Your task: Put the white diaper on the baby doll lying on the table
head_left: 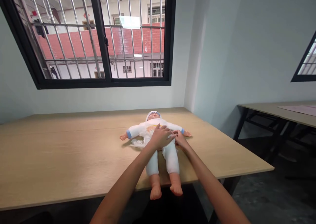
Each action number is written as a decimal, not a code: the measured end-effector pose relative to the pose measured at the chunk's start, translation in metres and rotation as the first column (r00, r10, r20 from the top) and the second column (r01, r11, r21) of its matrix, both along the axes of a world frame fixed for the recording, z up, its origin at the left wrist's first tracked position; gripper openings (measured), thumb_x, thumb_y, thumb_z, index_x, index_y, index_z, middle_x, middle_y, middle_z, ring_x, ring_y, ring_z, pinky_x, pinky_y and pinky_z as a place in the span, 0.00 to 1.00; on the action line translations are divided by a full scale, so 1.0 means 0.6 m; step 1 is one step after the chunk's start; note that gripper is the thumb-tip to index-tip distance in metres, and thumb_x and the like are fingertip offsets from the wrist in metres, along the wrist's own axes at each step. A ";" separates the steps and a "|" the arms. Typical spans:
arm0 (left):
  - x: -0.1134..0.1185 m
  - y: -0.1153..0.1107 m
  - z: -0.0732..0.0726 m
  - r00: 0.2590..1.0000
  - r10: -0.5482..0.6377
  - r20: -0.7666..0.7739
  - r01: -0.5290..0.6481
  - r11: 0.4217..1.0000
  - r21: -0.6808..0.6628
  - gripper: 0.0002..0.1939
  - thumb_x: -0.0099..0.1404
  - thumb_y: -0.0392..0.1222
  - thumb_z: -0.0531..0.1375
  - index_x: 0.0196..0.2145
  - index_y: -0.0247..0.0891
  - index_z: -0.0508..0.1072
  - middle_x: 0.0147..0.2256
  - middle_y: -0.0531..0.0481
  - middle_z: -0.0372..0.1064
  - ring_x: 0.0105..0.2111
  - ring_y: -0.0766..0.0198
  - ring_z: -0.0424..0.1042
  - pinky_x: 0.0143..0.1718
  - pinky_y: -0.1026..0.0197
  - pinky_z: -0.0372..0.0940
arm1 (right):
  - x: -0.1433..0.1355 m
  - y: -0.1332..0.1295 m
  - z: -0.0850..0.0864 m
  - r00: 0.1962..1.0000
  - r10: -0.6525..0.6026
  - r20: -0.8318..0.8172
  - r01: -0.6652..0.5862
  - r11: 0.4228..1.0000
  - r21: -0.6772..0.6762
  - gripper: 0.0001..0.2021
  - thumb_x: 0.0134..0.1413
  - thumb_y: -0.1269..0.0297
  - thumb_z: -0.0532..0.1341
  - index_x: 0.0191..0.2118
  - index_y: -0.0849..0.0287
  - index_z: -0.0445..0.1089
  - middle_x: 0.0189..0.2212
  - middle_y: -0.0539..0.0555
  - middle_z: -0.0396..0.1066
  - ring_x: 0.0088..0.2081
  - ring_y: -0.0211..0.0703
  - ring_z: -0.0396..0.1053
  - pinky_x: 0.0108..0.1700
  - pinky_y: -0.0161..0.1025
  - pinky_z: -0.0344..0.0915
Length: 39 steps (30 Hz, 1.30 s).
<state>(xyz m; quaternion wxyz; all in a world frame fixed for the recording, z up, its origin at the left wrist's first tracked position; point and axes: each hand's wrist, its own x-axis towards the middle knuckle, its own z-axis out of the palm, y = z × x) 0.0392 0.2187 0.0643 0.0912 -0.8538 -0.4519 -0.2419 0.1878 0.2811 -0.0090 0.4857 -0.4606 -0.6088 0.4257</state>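
Left hand (161, 136) spread over the belly of the doll (172, 159), right hand (180, 139) bunched at its left hip.
It lies face-up on the table (74, 151), head pointing away, legs between the forearms (130, 178); whether the right clamps anything, I can't tell.

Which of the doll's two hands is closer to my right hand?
The small hand at picture right, just past your right hand. The other small hand is at picture left, on the opposite side of the doll.
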 end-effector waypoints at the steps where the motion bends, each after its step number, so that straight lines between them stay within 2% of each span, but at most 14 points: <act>1: -0.005 0.003 -0.005 1.000 0.007 -0.009 -0.007 1.000 -0.007 0.17 0.71 0.50 0.50 0.40 0.44 0.77 0.42 0.49 0.76 0.50 0.57 0.68 0.62 0.41 0.50 | 0.010 0.001 0.001 1.000 0.019 0.023 -0.019 1.000 0.005 0.11 0.59 0.57 0.61 0.37 0.62 0.67 0.26 0.49 0.67 0.24 0.36 0.63 0.26 0.33 0.61; 4: -0.019 0.002 -0.015 0.999 0.032 0.026 -0.032 0.999 0.013 0.16 0.71 0.49 0.50 0.41 0.44 0.76 0.45 0.49 0.75 0.53 0.57 0.66 0.63 0.43 0.50 | 0.046 -0.005 0.003 0.964 0.174 0.202 -0.194 0.978 0.083 0.13 0.52 0.55 0.63 0.30 0.61 0.70 0.27 0.52 0.70 0.30 0.41 0.67 0.33 0.37 0.64; 7: -0.022 -0.003 -0.017 0.998 0.037 0.051 -0.038 0.999 0.014 0.15 0.71 0.46 0.49 0.42 0.45 0.76 0.46 0.49 0.74 0.54 0.57 0.65 0.63 0.44 0.49 | 0.071 -0.024 0.006 0.851 0.320 0.417 -0.402 0.907 0.125 0.09 0.49 0.57 0.64 0.29 0.58 0.74 0.33 0.54 0.74 0.38 0.48 0.68 0.43 0.41 0.64; 10: -0.019 -0.004 -0.020 0.997 0.042 0.057 -0.043 0.999 0.012 0.17 0.72 0.45 0.48 0.42 0.44 0.76 0.46 0.48 0.75 0.54 0.56 0.65 0.64 0.43 0.47 | 0.072 -0.042 0.009 0.798 0.320 0.511 -0.455 0.875 0.163 0.03 0.45 0.63 0.65 0.29 0.55 0.75 0.36 0.52 0.74 0.42 0.50 0.66 0.50 0.44 0.61; 13: -0.018 -0.004 -0.024 0.996 0.057 0.065 -0.059 0.998 0.025 0.17 0.72 0.42 0.47 0.44 0.44 0.76 0.47 0.48 0.75 0.55 0.56 0.65 0.64 0.43 0.46 | 0.059 -0.047 0.008 0.795 0.327 0.511 -0.473 0.861 0.185 0.01 0.42 0.66 0.65 0.26 0.55 0.73 0.33 0.52 0.73 0.41 0.50 0.66 0.49 0.43 0.61; 15: -0.019 -0.005 -0.025 0.995 0.062 0.077 -0.064 0.997 0.030 0.17 0.71 0.39 0.47 0.47 0.44 0.74 0.49 0.49 0.74 0.55 0.57 0.64 0.64 0.44 0.45 | 0.054 -0.042 0.004 0.812 0.363 0.458 -0.477 0.864 0.162 0.05 0.45 0.63 0.64 0.25 0.56 0.70 0.29 0.52 0.72 0.37 0.47 0.65 0.43 0.41 0.61; 17: -0.021 -0.007 -0.025 0.994 0.055 0.090 -0.057 0.998 0.026 0.18 0.70 0.37 0.47 0.50 0.46 0.73 0.50 0.50 0.73 0.56 0.58 0.64 0.65 0.44 0.46 | 0.054 -0.032 -0.002 0.860 0.337 0.383 -0.415 0.899 0.140 0.10 0.50 0.57 0.61 0.26 0.57 0.67 0.26 0.51 0.69 0.33 0.44 0.64 0.37 0.38 0.60; 21: -0.020 -0.011 -0.021 0.995 0.034 0.094 -0.035 0.999 0.013 0.18 0.70 0.37 0.47 0.48 0.47 0.74 0.47 0.49 0.74 0.52 0.59 0.66 0.64 0.44 0.47 | 0.061 -0.010 -0.016 0.946 0.132 0.298 -0.193 0.964 0.185 0.13 0.53 0.53 0.56 0.28 0.58 0.63 0.25 0.49 0.65 0.29 0.41 0.62 0.32 0.36 0.56; 26: -0.010 -0.012 -0.019 0.995 0.037 0.092 -0.038 0.999 0.011 0.15 0.70 0.39 0.49 0.41 0.44 0.76 0.44 0.49 0.75 0.51 0.57 0.67 0.63 0.43 0.46 | 0.066 0.005 -0.019 0.950 -0.193 0.247 0.134 0.962 0.238 0.09 0.48 0.57 0.55 0.25 0.56 0.57 0.21 0.48 0.63 0.26 0.40 0.61 0.29 0.36 0.56; 28: -0.006 -0.010 -0.019 0.996 0.041 0.083 -0.042 0.999 0.004 0.13 0.69 0.42 0.51 0.39 0.43 0.76 0.43 0.48 0.75 0.50 0.55 0.67 0.63 0.42 0.45 | 0.068 0.006 -0.016 0.958 -0.228 0.173 0.195 0.963 0.188 0.08 0.46 0.58 0.56 0.26 0.56 0.58 0.21 0.48 0.65 0.25 0.40 0.63 0.27 0.35 0.57; 31: -0.004 -0.010 -0.021 0.994 0.034 0.101 -0.034 0.999 -0.005 0.12 0.68 0.48 0.54 0.40 0.44 0.76 0.43 0.48 0.74 0.50 0.55 0.67 0.64 0.41 0.43 | 0.066 0.003 -0.010 0.992 -0.120 -0.025 0.120 0.993 0.014 0.09 0.45 0.58 0.59 0.31 0.57 0.62 0.22 0.49 0.69 0.23 0.39 0.65 0.23 0.34 0.60; 34: -0.006 -0.014 -0.019 0.991 0.033 0.129 -0.032 0.999 -0.013 0.12 0.66 0.49 0.56 0.40 0.44 0.76 0.42 0.48 0.75 0.49 0.55 0.67 0.64 0.41 0.43 | 0.062 -0.007 -0.001 0.978 -0.053 -0.200 0.024 0.989 -0.146 0.10 0.45 0.59 0.62 0.33 0.58 0.63 0.22 0.50 0.70 0.20 0.39 0.67 0.20 0.33 0.62; 39: 0.009 -0.019 -0.001 0.994 0.064 0.091 -0.058 0.996 -0.070 0.14 0.63 0.53 0.58 0.39 0.42 0.77 0.36 0.47 0.75 0.44 0.54 0.69 0.61 0.41 0.49 | 0.066 -0.026 0.014 0.927 0.049 -0.372 -0.122 0.977 -0.173 0.11 0.48 0.61 0.65 0.36 0.60 0.68 0.27 0.55 0.74 0.25 0.41 0.72 0.27 0.36 0.72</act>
